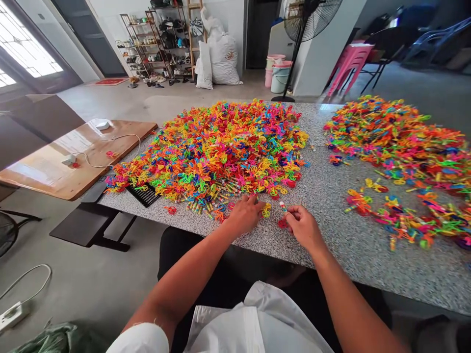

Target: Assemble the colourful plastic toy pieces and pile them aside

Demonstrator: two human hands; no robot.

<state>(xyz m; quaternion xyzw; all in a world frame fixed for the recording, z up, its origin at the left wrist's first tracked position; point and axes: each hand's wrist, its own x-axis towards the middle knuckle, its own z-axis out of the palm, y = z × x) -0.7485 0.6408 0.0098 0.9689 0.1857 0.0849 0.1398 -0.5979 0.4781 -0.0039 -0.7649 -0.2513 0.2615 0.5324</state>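
A big heap of small bright plastic pieces [224,147] in pink, orange, yellow, green and blue covers the middle of a grey speckled table [331,196]. My left hand [245,214] rests at the heap's near edge, fingers curled onto a yellow piece [265,211]. My right hand [303,226] is beside it, pinching a small red piece with a little striped tube [282,214]. A second, flatter spread of assembled colourful pieces [401,152] lies to the right.
A black comb-like tray [144,194] lies at the heap's left edge. A wooden side table [66,162] with white cables stands to the left. Behind are a standing fan [305,29], buckets, white sacks, a shoe rack and pink stools.
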